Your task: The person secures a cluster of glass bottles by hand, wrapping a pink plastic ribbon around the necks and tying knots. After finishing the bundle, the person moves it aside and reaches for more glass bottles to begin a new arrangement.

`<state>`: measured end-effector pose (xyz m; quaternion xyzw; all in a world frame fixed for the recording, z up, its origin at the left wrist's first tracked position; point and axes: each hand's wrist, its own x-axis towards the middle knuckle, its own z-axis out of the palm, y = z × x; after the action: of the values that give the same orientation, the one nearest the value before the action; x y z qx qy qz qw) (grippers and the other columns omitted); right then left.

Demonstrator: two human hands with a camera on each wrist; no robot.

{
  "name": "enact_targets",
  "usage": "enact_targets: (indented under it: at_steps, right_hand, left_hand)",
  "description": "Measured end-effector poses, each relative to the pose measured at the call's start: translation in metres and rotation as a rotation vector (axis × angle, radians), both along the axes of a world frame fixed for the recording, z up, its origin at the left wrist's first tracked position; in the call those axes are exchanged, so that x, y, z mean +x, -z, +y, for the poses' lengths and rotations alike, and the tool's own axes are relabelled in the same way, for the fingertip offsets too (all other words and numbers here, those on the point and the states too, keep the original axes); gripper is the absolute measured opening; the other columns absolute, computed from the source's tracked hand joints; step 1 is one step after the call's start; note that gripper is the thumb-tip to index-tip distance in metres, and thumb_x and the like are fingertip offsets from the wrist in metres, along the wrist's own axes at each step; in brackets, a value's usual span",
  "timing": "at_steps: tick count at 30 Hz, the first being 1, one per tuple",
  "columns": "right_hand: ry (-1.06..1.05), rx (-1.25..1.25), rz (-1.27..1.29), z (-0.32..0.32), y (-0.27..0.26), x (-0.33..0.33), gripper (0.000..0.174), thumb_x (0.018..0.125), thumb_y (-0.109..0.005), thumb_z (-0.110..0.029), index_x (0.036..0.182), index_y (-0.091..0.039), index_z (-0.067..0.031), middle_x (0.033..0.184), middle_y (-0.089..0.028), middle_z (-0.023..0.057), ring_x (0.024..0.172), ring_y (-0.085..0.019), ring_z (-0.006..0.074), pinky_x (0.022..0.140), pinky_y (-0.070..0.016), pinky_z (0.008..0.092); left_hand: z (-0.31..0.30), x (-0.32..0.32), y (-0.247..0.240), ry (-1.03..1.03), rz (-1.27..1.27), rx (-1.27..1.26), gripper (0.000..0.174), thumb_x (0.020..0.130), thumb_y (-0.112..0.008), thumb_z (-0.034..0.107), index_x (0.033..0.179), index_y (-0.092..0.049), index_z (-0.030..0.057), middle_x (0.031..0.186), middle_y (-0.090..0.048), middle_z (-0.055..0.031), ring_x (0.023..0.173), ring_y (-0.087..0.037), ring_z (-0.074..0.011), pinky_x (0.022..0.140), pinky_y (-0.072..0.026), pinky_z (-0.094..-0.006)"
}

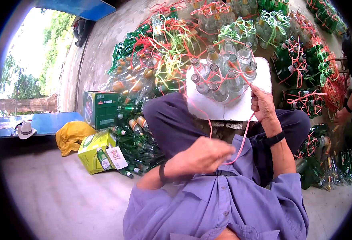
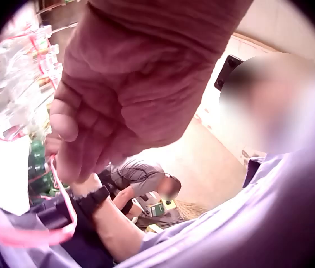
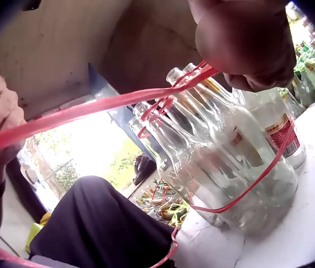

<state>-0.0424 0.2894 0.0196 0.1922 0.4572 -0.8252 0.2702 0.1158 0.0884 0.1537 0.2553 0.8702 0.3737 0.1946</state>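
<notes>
On the pale concrete floor [image 1: 36, 180], I see many green glass bottles [image 1: 142, 148] lying near the seated person [image 1: 224, 200]. A flat white slab [image 1: 208, 110] carries a cluster of clear glass bottles [image 1: 235, 83], upright, with red plastic ribbon [image 3: 107, 103] around them. The right hand [image 1: 263, 104] pinches this ribbon beside their necks. The left hand [image 1: 202, 156] is blurred, its fingers bent; whether it holds ribbon, I cannot tell.

A cracked white slab [image 1: 223, 113] carries a cluster of upright clear glass bottles [image 1: 235, 85], their necks laced with red plastic cord [image 3: 107, 103]. On the concrete floor [image 1: 44, 180], to the left, sit a green Tsingtao beer carton [image 1: 106, 107], a tilted yellow-green carton [image 1: 89, 154] and heaped loose bottles [image 1: 134, 140]; at right, tied green bottle bundles [image 1: 290, 66].
</notes>
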Motion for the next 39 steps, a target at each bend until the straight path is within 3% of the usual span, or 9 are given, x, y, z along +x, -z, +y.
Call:
enact_targets:
  at_steps: [1,5,8,12,22,29,31,37,39]
  right_hand:
    - [0.001,0.003,0.006,-0.001,-0.001,0.002,0.034,0.095,-0.075,-0.028,0.073,-0.056,-0.0097,0.055,-0.034,-0.0108,0.041,-0.025,0.0013,0.038,-0.0173,0.0215]
    - [-0.018,0.000,0.069,-0.004,0.005,0.005,0.036,0.094,-0.076,-0.030,0.072,-0.054,-0.0115,0.056,-0.037,-0.0092,0.040,-0.027,0.0017,0.037,-0.0180,0.0222]
    - [-0.002,0.009,0.068,-0.006,0.003,0.004,0.035,0.094,-0.076,-0.029,0.073,-0.056,-0.0110,0.057,-0.039,-0.0084,0.040,-0.028,0.0018,0.036,-0.0193,0.0226]
    - [-0.023,0.102,0.119,-0.006,-0.004,0.001,0.030,0.093,-0.076,-0.025,0.074,-0.060,-0.0074,0.057,-0.043,-0.0071,0.041,-0.030,0.0027,0.036,-0.0233,0.0230]
    - [-0.053,0.276,0.209,0.006,0.001,-0.008,0.033,0.092,-0.075,-0.024,0.068,-0.063,-0.0040,0.059,-0.049,-0.0056,0.044,-0.034,0.0024,0.039,-0.0245,0.0228]
    - [-0.105,0.484,0.422,0.011,0.004,-0.011,0.040,0.094,-0.072,-0.024,0.062,-0.062,-0.0020,0.057,-0.049,-0.0061,0.051,-0.037,0.0029,0.045,-0.0280,0.0259]
    - [-0.114,0.528,0.475,0.011,0.006,-0.011,0.042,0.094,-0.072,-0.025,0.061,-0.061,-0.0013,0.057,-0.048,-0.0066,0.053,-0.037,0.0032,0.046,-0.0292,0.0267]
    - [-0.122,0.848,0.785,0.019,0.000,-0.018,0.046,0.092,-0.072,-0.023,0.062,-0.050,0.0038,0.052,-0.034,0.0065,0.053,-0.031,0.0085,0.047,-0.0326,0.0343]
    - [-0.139,0.914,0.824,0.022,-0.009,-0.020,0.046,0.091,-0.073,-0.023,0.063,-0.047,0.0042,0.056,-0.029,0.0095,0.053,-0.029,0.0114,0.047,-0.0333,0.0369]
  left_hand:
    - [0.002,-0.012,0.004,-0.122,0.226,0.092,0.030,0.087,-0.071,0.014,0.114,-0.067,0.0019,0.095,-0.071,-0.0178,0.086,-0.069,-0.0377,0.075,-0.0537,-0.0460]
    - [0.008,-0.089,0.014,-0.315,0.710,-0.184,0.050,0.082,-0.073,0.011,0.128,-0.058,0.0000,0.130,-0.061,-0.0211,0.125,-0.055,-0.0402,0.105,-0.0447,-0.0487]
    - [0.015,-0.135,0.033,-0.342,0.777,-0.297,0.065,0.083,-0.074,0.017,0.139,-0.049,-0.0029,0.147,-0.048,-0.0236,0.139,-0.044,-0.0419,0.113,-0.0358,-0.0518]
    - [0.014,-0.173,0.080,-0.278,0.833,-0.589,0.079,0.085,-0.070,0.025,0.149,-0.038,-0.0073,0.156,-0.038,-0.0270,0.144,-0.040,-0.0398,0.113,-0.0358,-0.0490]
    - [0.024,-0.171,0.082,-0.322,0.720,-0.674,0.085,0.083,-0.073,0.027,0.153,-0.035,-0.0047,0.160,-0.034,-0.0261,0.136,-0.049,-0.0363,0.108,-0.0398,-0.0441]
    - [0.025,-0.168,0.082,-0.464,0.878,-0.461,0.085,0.076,-0.080,0.021,0.146,-0.039,-0.0051,0.143,-0.048,-0.0262,0.114,-0.058,-0.0395,0.096,-0.0473,-0.0423]
    - [0.025,-0.167,0.079,-0.444,0.731,-0.411,0.076,0.075,-0.080,0.017,0.139,-0.043,-0.0025,0.125,-0.059,-0.0225,0.101,-0.061,-0.0361,0.088,-0.0466,-0.0451]
    - [0.022,-0.169,0.079,-0.467,0.711,-0.326,0.074,0.077,-0.076,0.012,0.142,-0.043,0.0003,0.095,-0.067,-0.0101,0.080,-0.061,-0.0311,0.082,-0.0437,-0.0414]
    - [0.022,-0.170,0.077,-0.450,0.689,-0.356,0.073,0.078,-0.074,0.013,0.143,-0.044,0.0016,0.095,-0.067,-0.0092,0.081,-0.061,-0.0305,0.083,-0.0427,-0.0406]
